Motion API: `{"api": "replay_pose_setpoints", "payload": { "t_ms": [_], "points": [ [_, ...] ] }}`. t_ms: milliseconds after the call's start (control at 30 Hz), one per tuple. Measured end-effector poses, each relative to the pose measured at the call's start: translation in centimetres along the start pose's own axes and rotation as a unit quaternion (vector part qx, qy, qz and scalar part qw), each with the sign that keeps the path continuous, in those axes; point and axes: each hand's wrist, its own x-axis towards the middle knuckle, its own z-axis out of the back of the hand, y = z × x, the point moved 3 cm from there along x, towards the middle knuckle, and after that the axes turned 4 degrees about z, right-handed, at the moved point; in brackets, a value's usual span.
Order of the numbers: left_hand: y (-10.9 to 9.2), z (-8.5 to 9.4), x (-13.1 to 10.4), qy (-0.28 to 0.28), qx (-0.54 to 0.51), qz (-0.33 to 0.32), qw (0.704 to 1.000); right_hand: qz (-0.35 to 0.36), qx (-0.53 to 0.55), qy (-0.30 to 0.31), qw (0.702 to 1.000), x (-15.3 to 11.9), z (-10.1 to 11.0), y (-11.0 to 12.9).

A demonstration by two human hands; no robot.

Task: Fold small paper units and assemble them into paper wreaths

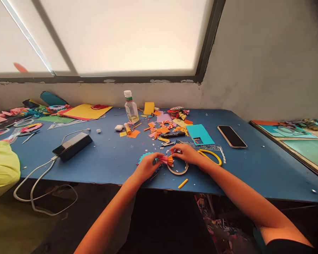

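Observation:
A pleated pink and orange paper piece [166,160] is pinched between the thumb and fingers of my left hand [148,166]. My right hand [184,154] is curled just to the right of it, fingertips pressed together near its upper edge; what they hold is too small to make out. Under the hands lies a roll of tape [178,173], partly covered by the paper and my right hand. Behind my left fingers a blue fringed paper piece [144,157] shows in part. A yellow ring [214,158] lies beside my right wrist.
Paper scraps [159,132], a black marker [172,135], a glue stick [127,128] and a bottle [131,109] stand or lie behind. A blue card [201,133] and a phone [231,136] are at right; a black device [72,146] with white cables is left. A person's yellow-green sleeve [2,169] shows.

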Motion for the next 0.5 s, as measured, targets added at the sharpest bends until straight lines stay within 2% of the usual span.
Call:
{"api": "replay_pose_setpoints", "payload": {
  "t_ms": [233,500],
  "points": [
    [-0.02,-0.07,-0.1,0.007,0.043,-0.002,0.999,-0.005,0.02,-0.021,1.0,-0.07,-0.31,-0.31],
    [-0.78,0.14,-0.24,-0.004,0.073,0.002,0.997,-0.029,0.068,-0.094,0.993,-0.48,-0.32,-0.17]
  ]
}}
